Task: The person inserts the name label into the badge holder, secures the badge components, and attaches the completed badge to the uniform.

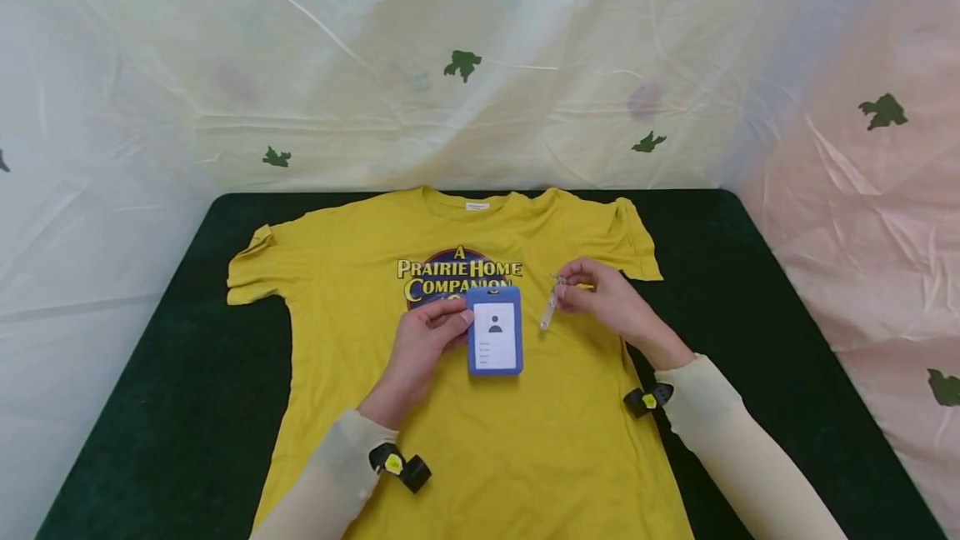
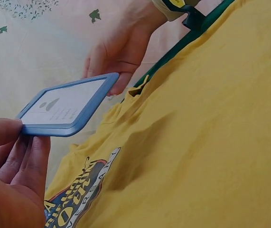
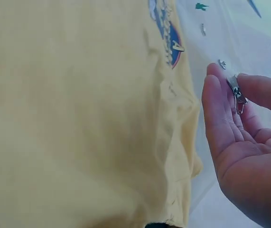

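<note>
My left hand (image 1: 423, 348) pinches the left edge of a blue ID badge holder (image 1: 471, 357), thumb on the front and fingers behind. A white card with a person icon and short text lines shows inside it. To its right, my right hand (image 1: 603, 298) pinches a badge clip with a clear strap (image 1: 550, 312) hanging down. In the right wrist view the metal clip (image 3: 237, 90) sits between thumb and fingertips. Badge holder and clip are apart, both held above a yellow T-shirt (image 1: 465, 448). The badge holder overlaps the lower part of the shirt's printed lettering (image 1: 459, 269).
The T-shirt lies spread over a dark green table (image 1: 135, 407), neck toward the far edge, with its left sleeve end (image 1: 251, 273) slightly bunched. Behind and beside the table hangs pale sheeting (image 1: 337, 65) with green leaf shapes. Both wrists wear black camera straps (image 1: 401, 465).
</note>
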Demonstrator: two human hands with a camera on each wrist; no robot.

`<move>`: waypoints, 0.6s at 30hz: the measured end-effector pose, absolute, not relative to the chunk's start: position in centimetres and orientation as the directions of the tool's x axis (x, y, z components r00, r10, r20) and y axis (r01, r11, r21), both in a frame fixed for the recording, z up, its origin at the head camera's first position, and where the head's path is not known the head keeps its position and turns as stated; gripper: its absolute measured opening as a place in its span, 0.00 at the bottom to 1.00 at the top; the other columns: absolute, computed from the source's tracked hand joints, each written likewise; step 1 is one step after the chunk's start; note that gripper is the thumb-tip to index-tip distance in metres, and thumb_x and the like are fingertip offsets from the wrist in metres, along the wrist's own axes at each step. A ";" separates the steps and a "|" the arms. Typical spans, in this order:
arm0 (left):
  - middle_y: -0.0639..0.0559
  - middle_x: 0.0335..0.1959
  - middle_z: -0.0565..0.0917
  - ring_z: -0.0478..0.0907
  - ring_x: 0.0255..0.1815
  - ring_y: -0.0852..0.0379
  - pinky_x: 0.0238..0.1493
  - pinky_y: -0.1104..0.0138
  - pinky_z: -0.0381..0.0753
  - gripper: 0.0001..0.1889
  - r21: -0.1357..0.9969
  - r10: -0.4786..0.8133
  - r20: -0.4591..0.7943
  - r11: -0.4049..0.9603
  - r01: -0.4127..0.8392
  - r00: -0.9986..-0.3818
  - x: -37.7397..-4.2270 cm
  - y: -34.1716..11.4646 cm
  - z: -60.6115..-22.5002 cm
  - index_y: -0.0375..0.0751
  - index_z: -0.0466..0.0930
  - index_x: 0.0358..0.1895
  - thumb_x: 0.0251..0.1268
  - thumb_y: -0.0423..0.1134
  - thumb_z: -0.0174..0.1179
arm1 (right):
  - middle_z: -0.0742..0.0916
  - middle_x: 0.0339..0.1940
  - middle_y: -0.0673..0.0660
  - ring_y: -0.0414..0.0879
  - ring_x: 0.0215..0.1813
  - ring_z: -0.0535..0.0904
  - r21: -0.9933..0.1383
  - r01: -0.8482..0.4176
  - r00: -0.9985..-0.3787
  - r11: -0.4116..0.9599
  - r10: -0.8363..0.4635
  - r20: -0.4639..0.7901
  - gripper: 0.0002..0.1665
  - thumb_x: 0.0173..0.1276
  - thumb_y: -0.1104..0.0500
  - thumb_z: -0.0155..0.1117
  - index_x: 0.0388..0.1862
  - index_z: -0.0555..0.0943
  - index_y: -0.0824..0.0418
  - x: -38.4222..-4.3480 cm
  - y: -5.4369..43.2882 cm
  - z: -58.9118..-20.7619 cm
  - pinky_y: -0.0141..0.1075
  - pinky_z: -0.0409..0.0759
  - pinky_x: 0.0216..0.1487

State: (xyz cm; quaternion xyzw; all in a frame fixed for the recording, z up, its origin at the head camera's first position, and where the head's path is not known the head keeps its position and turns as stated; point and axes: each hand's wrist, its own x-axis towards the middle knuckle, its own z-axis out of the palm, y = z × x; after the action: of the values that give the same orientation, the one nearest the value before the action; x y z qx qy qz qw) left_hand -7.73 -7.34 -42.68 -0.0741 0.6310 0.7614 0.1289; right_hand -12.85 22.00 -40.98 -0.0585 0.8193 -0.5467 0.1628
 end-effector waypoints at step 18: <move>0.39 0.49 0.89 0.88 0.44 0.52 0.48 0.61 0.89 0.13 0.945 0.186 -0.265 -0.147 -0.293 -0.946 -7.5 -7.3 -42.6 0.30 0.85 0.55 0.71 0.30 0.66 | 0.82 0.51 0.64 0.54 0.50 0.84 -0.932 0.071 -0.962 0.355 -0.221 -0.158 0.19 0.78 0.57 0.64 0.60 0.76 0.67 -12.5 20.2 -38.9 0.35 0.87 0.52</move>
State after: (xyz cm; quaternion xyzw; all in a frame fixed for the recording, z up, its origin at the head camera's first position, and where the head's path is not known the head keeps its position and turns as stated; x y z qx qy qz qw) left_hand -7.47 -7.26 -42.59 -0.0426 0.6337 0.7560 0.1584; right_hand -12.49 20.25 -38.86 -0.0461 0.8129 -0.5660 0.1290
